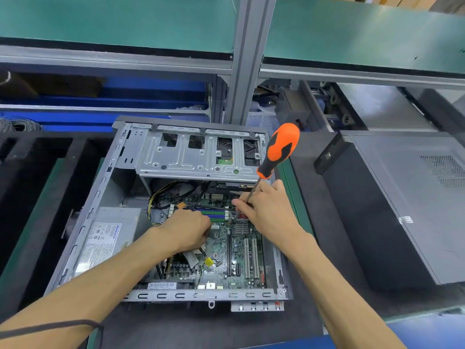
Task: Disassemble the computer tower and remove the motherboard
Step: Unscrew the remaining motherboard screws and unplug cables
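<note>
Open computer case lying on its side, centre of bench. Inside: motherboard at right, power supply at left, drive cage behind both. Second tower, closed, to the right of the case. Shelf overhead at rear.

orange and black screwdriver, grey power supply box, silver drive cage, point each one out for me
orange and black screwdriver [279, 149], head view, on the handle
grey power supply box [110, 238], head view, on the labelled top face
silver drive cage [186, 157], head view, on the stamped metal plate
</note>
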Demonstrator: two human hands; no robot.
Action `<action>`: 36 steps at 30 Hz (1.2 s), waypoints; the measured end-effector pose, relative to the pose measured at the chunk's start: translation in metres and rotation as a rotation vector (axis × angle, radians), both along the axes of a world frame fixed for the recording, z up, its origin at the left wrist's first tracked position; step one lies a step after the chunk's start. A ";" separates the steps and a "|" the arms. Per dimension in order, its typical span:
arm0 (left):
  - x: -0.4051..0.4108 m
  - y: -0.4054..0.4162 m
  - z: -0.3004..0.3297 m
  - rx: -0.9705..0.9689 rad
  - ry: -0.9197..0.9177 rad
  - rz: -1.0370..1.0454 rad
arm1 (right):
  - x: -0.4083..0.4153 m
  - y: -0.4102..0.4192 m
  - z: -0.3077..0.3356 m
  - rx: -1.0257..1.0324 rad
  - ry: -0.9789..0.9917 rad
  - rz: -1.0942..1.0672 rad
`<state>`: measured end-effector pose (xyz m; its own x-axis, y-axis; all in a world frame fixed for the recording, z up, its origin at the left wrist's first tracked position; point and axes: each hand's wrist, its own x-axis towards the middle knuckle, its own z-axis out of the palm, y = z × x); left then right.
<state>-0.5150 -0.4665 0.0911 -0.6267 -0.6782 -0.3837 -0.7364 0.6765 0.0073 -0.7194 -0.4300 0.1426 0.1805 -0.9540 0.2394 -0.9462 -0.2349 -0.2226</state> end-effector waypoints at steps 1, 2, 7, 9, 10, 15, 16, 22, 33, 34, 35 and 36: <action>0.000 0.000 0.000 0.004 0.002 0.003 | 0.001 0.000 0.001 0.000 -0.010 -0.003; -0.001 0.000 0.001 0.006 0.004 0.006 | 0.001 0.000 0.002 0.012 -0.016 -0.006; 0.000 -0.001 0.005 0.004 0.040 0.031 | -0.002 0.000 0.004 0.211 0.060 -0.036; 0.002 0.000 0.006 0.029 0.080 0.054 | -0.002 0.001 0.007 0.216 -0.011 -0.052; 0.003 0.000 0.006 0.042 0.112 0.076 | -0.002 0.002 0.010 0.198 -0.058 -0.056; -0.002 0.000 0.004 0.112 0.328 0.192 | -0.006 0.006 0.026 0.202 -0.139 -0.031; -0.005 0.000 0.004 0.136 0.376 0.204 | -0.006 0.006 0.030 0.195 -0.158 -0.029; -0.018 0.004 0.012 0.325 0.575 0.232 | -0.001 0.009 0.053 0.127 -0.284 0.026; 0.044 0.003 0.081 0.474 0.598 0.508 | 0.045 -0.006 0.093 0.035 -0.813 0.098; 0.064 0.002 0.090 0.409 0.583 0.540 | 0.058 -0.010 0.095 0.029 -0.876 0.109; 0.078 0.001 0.099 0.342 0.586 0.575 | 0.066 -0.014 0.097 0.019 -0.924 0.110; 0.095 0.000 0.107 0.275 0.607 0.636 | 0.077 -0.019 0.099 0.024 -0.962 0.123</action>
